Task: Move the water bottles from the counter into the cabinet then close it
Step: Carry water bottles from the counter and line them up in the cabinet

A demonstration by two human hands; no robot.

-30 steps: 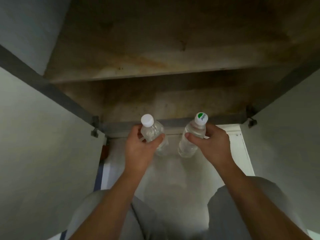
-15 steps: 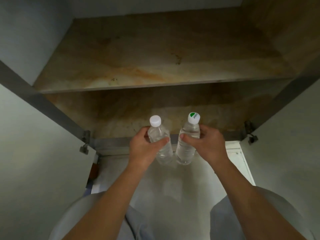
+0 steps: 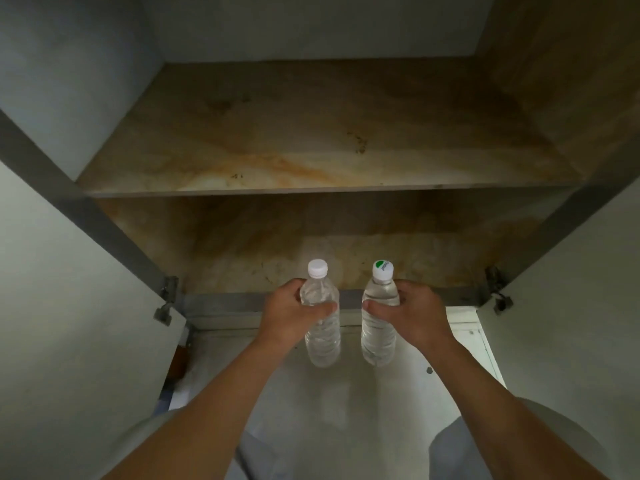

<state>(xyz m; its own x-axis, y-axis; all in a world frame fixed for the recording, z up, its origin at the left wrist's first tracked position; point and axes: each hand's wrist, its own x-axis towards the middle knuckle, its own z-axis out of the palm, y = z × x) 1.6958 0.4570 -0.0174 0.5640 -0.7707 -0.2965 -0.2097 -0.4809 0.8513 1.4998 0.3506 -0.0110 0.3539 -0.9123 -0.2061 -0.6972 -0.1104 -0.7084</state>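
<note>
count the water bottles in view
2. The bottle with the plain white cap is held upright in the left hand; the bottle with the green-marked cap is upright in the right hand, both before the open cabinet. None seems hidden.

The left bottle [image 3: 322,336] is clear, with a plain white left cap [image 3: 317,267]. The right bottle [image 3: 378,336] is clear too; the right cap [image 3: 382,270] is white with a green patch at one side. The shelf [image 3: 311,157] is mottled tan and brown, with an orange streak and some dark specks. The cabinet floor [image 3: 263,251] shows the same brown mottling. The left door [image 3: 69,323] and right door [image 3: 575,306] are pale grey-green with dark grey edges. The counter [image 3: 332,403] is pale grey.
</note>
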